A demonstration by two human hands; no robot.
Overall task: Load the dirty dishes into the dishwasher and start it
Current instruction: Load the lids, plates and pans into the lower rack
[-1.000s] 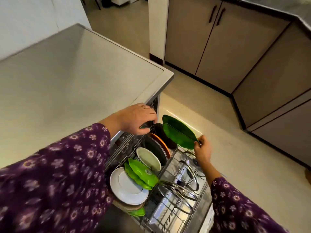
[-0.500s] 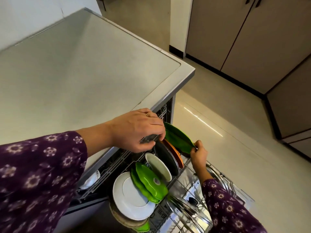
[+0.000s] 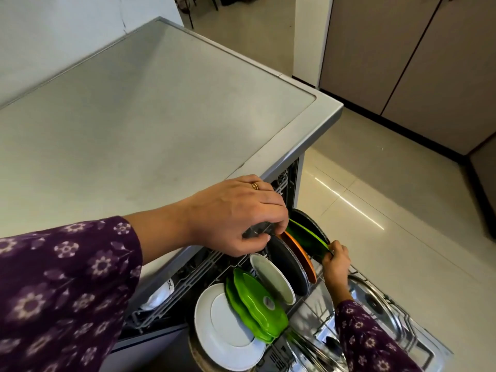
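Under the left hand point(image 3: 236, 216), at the open front of the dishwasher point(image 3: 300, 181), I see the pulled-out wire lower rack point(image 3: 319, 312) with dishes standing on edge. That hand is curled over the top rim of a black round plate point(image 3: 287, 267), thumb below and fingers above, clamped on it. Just beyond its fingertips stands an orange round plate point(image 3: 299, 252). Behind that is the dark green leaf-shaped plate point(image 3: 306, 236), tilted into the rack between the orange plate and another dark round dish point(image 3: 308, 220). The right hand point(image 3: 336, 261) pinches the near tip of this green plate between thumb and fingers. Nearer to me than the left hand, a small white round plate point(image 3: 271, 277) leans against the black one, followed by two bright green leaf-shaped plates point(image 3: 257, 304) and a large white round plate point(image 3: 225, 326). Beside the right wrist a glass lid with a metal rim point(image 3: 375, 299) lies in the rack. Beyond the left forearm stretches the grey bench point(image 3: 134, 116).
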